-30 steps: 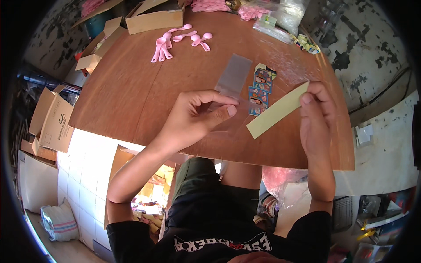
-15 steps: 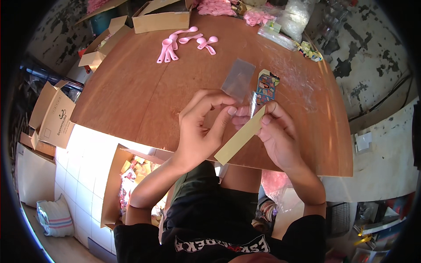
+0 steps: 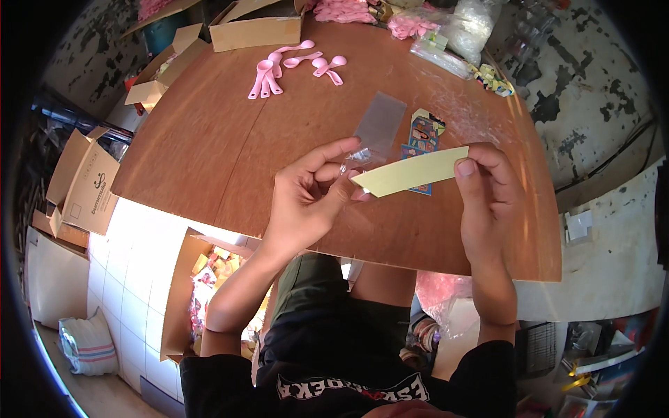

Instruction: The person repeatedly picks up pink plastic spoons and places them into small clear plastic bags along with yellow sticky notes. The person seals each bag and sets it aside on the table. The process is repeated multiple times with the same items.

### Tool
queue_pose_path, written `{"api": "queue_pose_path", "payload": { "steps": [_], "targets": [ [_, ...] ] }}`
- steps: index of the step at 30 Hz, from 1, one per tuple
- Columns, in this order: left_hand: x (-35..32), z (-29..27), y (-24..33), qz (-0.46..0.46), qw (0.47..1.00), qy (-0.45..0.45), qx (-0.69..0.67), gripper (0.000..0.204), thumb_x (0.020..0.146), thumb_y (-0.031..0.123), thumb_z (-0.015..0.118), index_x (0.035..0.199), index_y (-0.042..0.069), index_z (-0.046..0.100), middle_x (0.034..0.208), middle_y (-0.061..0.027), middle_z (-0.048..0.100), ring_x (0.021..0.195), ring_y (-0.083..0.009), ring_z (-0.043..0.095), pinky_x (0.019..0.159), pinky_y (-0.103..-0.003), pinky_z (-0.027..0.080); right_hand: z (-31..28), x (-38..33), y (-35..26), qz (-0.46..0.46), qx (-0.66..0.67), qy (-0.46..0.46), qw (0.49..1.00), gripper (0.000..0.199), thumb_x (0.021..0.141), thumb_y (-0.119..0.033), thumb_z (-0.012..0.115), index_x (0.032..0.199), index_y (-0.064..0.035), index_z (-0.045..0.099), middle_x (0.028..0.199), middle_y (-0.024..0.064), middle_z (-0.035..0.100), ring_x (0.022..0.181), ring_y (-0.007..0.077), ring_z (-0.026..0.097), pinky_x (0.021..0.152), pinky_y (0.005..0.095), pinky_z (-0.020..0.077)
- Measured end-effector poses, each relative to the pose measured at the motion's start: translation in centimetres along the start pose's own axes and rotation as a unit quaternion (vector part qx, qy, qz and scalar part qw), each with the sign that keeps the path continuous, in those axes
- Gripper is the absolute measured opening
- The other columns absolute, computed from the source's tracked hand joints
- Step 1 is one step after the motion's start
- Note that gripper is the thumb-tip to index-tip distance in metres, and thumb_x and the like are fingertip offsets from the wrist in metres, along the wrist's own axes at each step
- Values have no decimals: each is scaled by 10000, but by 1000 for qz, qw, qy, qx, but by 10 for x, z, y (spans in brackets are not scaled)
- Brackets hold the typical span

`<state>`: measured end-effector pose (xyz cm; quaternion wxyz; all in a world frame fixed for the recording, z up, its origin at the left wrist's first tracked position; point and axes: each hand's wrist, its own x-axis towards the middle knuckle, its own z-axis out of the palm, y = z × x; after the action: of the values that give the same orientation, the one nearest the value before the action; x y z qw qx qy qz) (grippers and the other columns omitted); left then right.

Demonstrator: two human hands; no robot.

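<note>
Strip (image 3: 417, 171) up, pinched at one end by right fingers (image 3: 466, 168), likely so its tip reaches left fingers (image 3: 337, 148), apparently grasping clear film (image 3: 359, 157)!

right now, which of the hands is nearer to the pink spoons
Left. The left hand is below the pink spoons in the picture, toward the person; the right hand is farther off, to their lower right.

On our surface (image 3: 209, 139) we see spoons (image 3: 266, 80) far back on the left, a carton (image 3: 256, 36) behind them and bags (image 3: 468, 33) at the back right. Nearer us lies a plastic sleeve (image 3: 381, 115), cards (image 3: 424, 132) to its right. Above the cards, the strip (image 3: 414, 173) reaches from our right grip (image 3: 491, 191) leftward to our left grip (image 3: 306, 198).
</note>
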<state>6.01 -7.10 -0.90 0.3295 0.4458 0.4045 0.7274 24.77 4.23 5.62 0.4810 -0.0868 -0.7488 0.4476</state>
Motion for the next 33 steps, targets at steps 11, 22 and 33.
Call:
{"api": "queue_pose_path", "payload": {
  "steps": [11, 22, 33],
  "targets": [
    [3, 12, 20, -2, 997, -72, 24, 455, 960, -68, 526, 1401, -89, 415, 1026, -154, 717, 975, -159, 684, 864, -288, 571, 3, 19, -9, -98, -109, 85, 986, 154, 959, -44, 640, 1072, 61, 641, 981, 63, 670, 884, 79, 624, 776, 208, 497],
    [2, 5, 23, -17, 991, -104, 87, 488, 960, -51, 525, 1433, -78, 410, 1096, -139, 704, 1015, -124, 661, 862, -232, 512, -1, 23, -4, 37, -86, -19, 995, 126, 928, -47, 679, 1014, 45, 679, 980, 80, 704, 822, 88, 657, 719, 232, 527],
    [9, 7, 24, -10, 974, -145, 171, 505, 967, 19, 598, 1439, -62, 437, 1230, -125, 642, 973, -77, 583, 831, -219, 460, 5, 23, 3, -42, -190, -239, 951, 118, 874, -44, 701, 986, -6, 715, 1039, 108, 680, 913, 200, 668, 806, 320, 531]
  ]
}}
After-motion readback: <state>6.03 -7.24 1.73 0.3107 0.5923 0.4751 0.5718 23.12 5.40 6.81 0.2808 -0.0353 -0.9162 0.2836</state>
